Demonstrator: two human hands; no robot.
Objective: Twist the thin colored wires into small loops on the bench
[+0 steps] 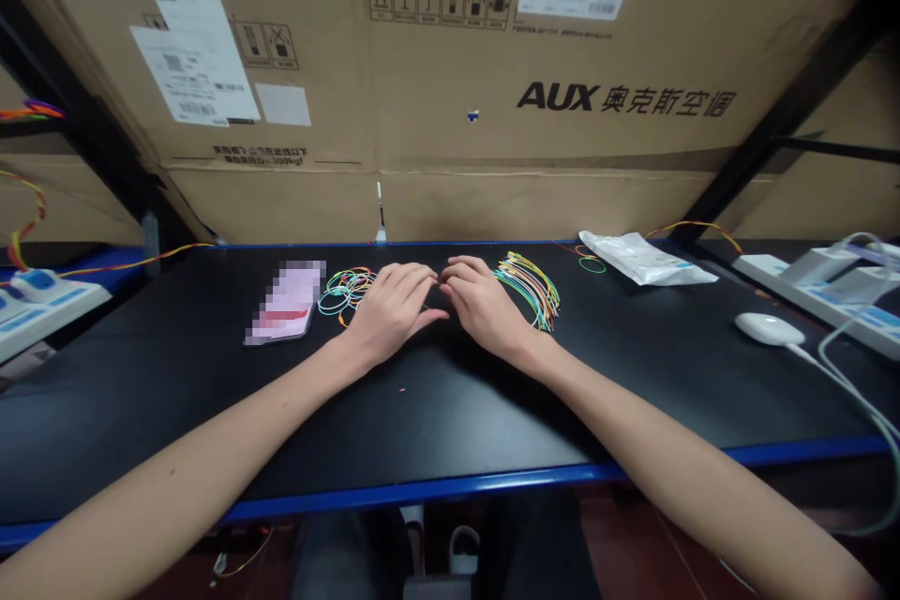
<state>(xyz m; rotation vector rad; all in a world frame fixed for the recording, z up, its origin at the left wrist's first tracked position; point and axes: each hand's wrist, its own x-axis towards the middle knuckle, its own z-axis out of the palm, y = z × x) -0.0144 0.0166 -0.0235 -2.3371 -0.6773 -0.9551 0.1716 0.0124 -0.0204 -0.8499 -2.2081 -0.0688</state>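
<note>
A: Taking the hands as the dial's centre, what is nearest?
B: The blue front edge [422, 493] of the black tabletop [464, 422], at six o'clock; beyond it, a tiny scrap [402, 389] near seven.
A: And the hands?
B: The left hand [394, 305] and right hand [485, 305] come together, fingers bent, fingertips close; whether they grasp anything I cannot tell, the fingers hide it.
A: The wires?
B: Looped coloured wires [343, 291] lie at nine, just beside the left hand; a fanned bundle of coloured wires [540, 286] lies at three, partly hidden by the right.
A: Farther out?
B: A smartphone [287, 300] at nine, past the loops; a rounded white device [770, 329] with a cable, just past three; a white plastic packet [643, 259] between two and three.
A: And farthest?
B: An AUX cardboard carton [492, 66] at twelve, bearing handling symbols.
</note>
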